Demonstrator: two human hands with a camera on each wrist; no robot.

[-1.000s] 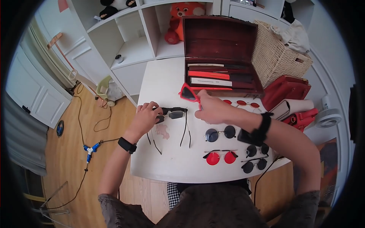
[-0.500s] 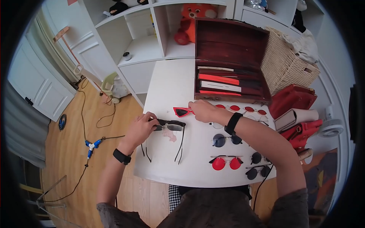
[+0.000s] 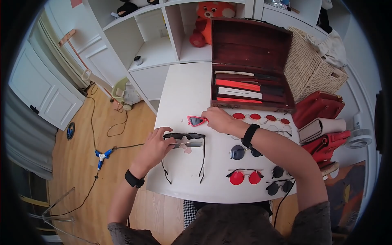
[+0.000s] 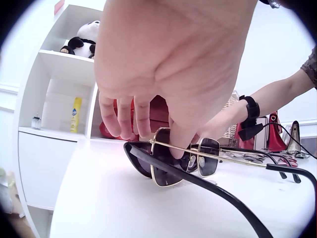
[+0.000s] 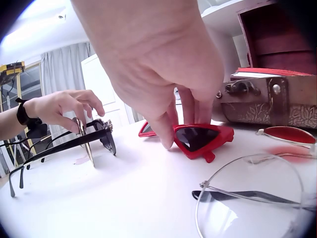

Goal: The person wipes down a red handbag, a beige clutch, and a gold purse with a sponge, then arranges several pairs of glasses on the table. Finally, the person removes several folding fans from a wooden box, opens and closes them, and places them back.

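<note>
My left hand (image 3: pixel 152 148) pinches at the left end of two pairs of sunglasses, one before the other. The black-framed pair (image 3: pixel 192 135) is farther away; the thin gold-rimmed pair (image 4: pixel 167 184) is nearer, the thumb at its lens. Their temples point towards me, over the white table (image 3: pixel 183 167). My right hand (image 3: pixel 220 120) holds red-framed sunglasses (image 5: pixel 198 140) with dark pointed lenses by their right end, low over the table, just beyond the black pair. Right of that hand lie round red-lensed glasses (image 3: pixel 247 116) and clear round glasses (image 5: pixel 252 163).
An open dark red case (image 3: pixel 253 107) with several flat items stands at the back. Round dark sunglasses (image 3: pixel 237 152) and red-lensed glasses (image 3: pixel 236 178) lie at the right front. Red bags (image 3: pixel 316 112), a wicker basket (image 3: pixel 310 69) and a small fan (image 3: pixel 359 139) flank the right edge.
My right hand has lowered the red-framed sunglasses from beside the case to the table, turning them level. The left hand stays at its sunglasses, which have shifted slightly towards me. The view has swung left.
</note>
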